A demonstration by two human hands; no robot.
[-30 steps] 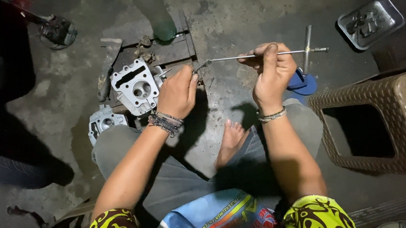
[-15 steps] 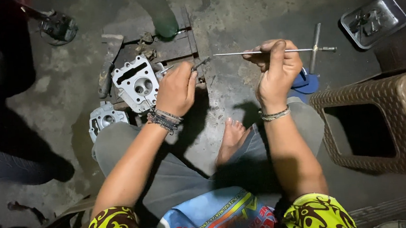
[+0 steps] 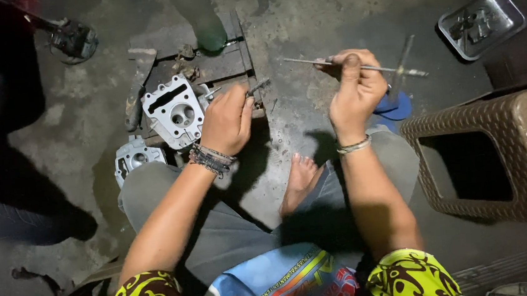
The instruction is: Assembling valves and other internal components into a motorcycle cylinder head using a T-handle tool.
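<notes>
Right hand grips thin rod; left hand pinches small valve. Risk: valve slips onto floor.

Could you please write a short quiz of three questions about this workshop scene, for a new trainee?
1. True or false: the right hand holds a thin metal rod.
2. Which thing lies on the floor closest to the left hand?
A. the grey metal engine part
B. the brown woven stool
C. the metal tray
3. Fill in: the person sits on the floor with one bare ____ showing between the two arms.

Key:
1. True
2. A
3. foot
</notes>
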